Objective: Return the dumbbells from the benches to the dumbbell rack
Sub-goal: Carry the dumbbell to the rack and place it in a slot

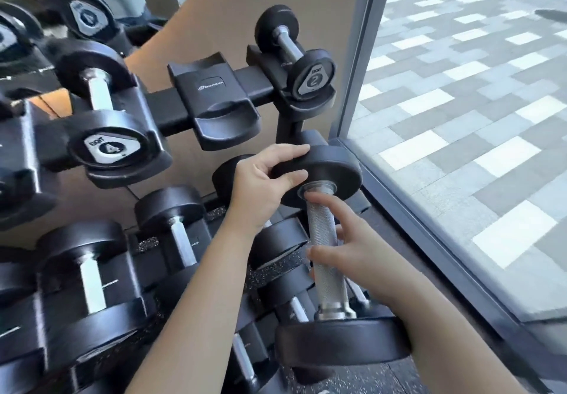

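Note:
A black dumbbell (325, 258) with a knurled steel handle is held nearly upright in front of the right end of the dumbbell rack (171, 108). My left hand (257, 185) pinches the rim of its upper head. My right hand (368, 258) curls loosely around the handle, thumb on the near side and fingers behind. The lower head sits near my right wrist. An empty black cradle (214, 99) lies on the top rail just above my left hand.
A dumbbell marked 2 (294, 53) rests in the top right cradle and one marked 4 (101, 108) to the left. Several larger dumbbells (89, 277) fill the lower row. A dark window frame (429, 234) and glass stand close on the right.

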The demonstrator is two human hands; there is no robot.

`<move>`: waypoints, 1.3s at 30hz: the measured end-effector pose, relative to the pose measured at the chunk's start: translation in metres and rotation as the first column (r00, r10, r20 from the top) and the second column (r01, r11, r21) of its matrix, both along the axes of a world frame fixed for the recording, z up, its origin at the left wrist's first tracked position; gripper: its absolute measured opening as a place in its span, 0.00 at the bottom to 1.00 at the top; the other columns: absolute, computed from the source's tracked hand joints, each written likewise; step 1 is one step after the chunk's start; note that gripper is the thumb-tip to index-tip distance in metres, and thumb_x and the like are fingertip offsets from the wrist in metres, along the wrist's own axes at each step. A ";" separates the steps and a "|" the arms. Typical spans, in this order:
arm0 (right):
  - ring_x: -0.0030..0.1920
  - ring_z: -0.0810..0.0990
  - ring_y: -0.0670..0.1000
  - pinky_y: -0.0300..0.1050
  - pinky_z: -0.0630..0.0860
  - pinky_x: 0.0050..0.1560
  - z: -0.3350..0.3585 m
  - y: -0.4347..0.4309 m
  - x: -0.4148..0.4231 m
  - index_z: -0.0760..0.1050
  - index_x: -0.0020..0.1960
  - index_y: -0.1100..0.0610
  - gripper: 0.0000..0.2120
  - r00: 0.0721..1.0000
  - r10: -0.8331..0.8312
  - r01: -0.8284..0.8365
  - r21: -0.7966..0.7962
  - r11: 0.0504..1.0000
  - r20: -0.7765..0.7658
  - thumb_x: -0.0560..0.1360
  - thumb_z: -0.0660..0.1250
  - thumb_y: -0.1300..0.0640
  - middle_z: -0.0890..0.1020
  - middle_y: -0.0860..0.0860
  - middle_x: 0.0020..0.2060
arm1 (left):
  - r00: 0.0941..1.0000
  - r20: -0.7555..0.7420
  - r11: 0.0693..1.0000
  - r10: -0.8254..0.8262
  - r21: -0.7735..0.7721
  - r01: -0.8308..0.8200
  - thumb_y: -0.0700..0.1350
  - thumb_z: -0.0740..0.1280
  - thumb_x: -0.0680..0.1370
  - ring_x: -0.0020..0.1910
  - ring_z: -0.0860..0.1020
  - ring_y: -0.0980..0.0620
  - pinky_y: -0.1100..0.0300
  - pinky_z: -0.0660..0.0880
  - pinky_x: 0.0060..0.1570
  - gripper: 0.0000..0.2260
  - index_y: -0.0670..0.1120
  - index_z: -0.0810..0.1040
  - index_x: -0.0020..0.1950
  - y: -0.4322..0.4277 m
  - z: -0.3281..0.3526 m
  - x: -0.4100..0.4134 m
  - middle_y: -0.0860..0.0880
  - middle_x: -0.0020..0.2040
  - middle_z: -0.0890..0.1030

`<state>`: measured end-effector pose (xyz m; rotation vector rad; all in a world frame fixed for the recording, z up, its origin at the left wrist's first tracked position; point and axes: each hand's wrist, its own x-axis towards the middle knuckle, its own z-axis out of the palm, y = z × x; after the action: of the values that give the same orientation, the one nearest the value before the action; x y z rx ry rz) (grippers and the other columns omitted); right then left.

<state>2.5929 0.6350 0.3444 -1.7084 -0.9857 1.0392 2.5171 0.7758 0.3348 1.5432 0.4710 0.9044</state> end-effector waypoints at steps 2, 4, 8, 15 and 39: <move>0.47 0.81 0.56 0.56 0.76 0.56 -0.005 0.016 -0.009 0.67 0.58 0.32 0.32 1.000 0.004 -0.005 -0.011 1.000 -0.022 0.68 0.67 0.66 0.76 0.43 0.55 | 1.000 -0.018 1.000 0.018 -0.008 -0.018 0.36 0.70 0.65 0.49 0.78 0.57 0.61 0.73 0.54 0.15 0.54 0.81 0.46 0.015 -0.004 -0.009 0.59 0.44 0.82; 0.50 0.80 0.55 0.56 0.76 0.57 -0.008 0.030 -0.017 0.66 0.54 0.29 0.33 0.999 0.016 -0.017 -0.017 1.000 -0.042 0.68 0.67 0.66 0.76 0.41 0.50 | 0.999 -0.029 1.000 0.023 -0.010 -0.023 0.36 0.70 0.65 0.49 0.78 0.57 0.62 0.73 0.53 0.15 0.55 0.82 0.45 0.029 -0.007 -0.020 0.59 0.44 0.82; 0.52 0.78 0.53 0.57 0.74 0.60 -0.009 0.054 -0.033 0.66 0.52 0.28 0.33 0.999 0.006 -0.006 -0.001 1.000 -0.044 0.68 0.68 0.67 0.74 0.39 0.46 | 0.999 -0.019 1.000 0.030 -0.007 -0.031 0.37 0.70 0.66 0.52 0.79 0.55 0.57 0.73 0.57 0.15 0.54 0.82 0.47 0.052 -0.011 -0.036 0.55 0.47 0.82; 0.51 0.78 0.53 0.58 0.74 0.60 -0.018 0.087 -0.036 0.67 0.56 0.29 0.33 1.000 0.014 -0.014 -0.019 1.000 -0.020 0.66 0.68 0.64 0.75 0.38 0.46 | 0.999 -0.021 0.999 0.036 -0.014 -0.037 0.31 0.70 0.68 0.51 0.78 0.57 0.62 0.73 0.55 0.18 0.53 0.81 0.47 0.083 -0.014 -0.042 0.53 0.49 0.81; 0.59 0.75 0.56 0.58 0.71 0.63 -0.027 0.298 0.068 0.66 0.63 0.35 0.32 0.968 0.239 -0.244 0.074 0.967 0.078 0.66 0.67 0.63 0.76 0.46 0.58 | 0.910 0.035 0.904 0.413 0.104 -0.414 0.32 0.69 0.68 0.54 0.76 0.60 0.63 0.70 0.59 0.18 0.54 0.79 0.50 0.259 -0.012 0.032 0.55 0.51 0.79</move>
<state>2.6611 0.9335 0.3174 -1.5918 -1.2889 1.0836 2.5495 1.0343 0.3223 1.5630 0.7705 1.2836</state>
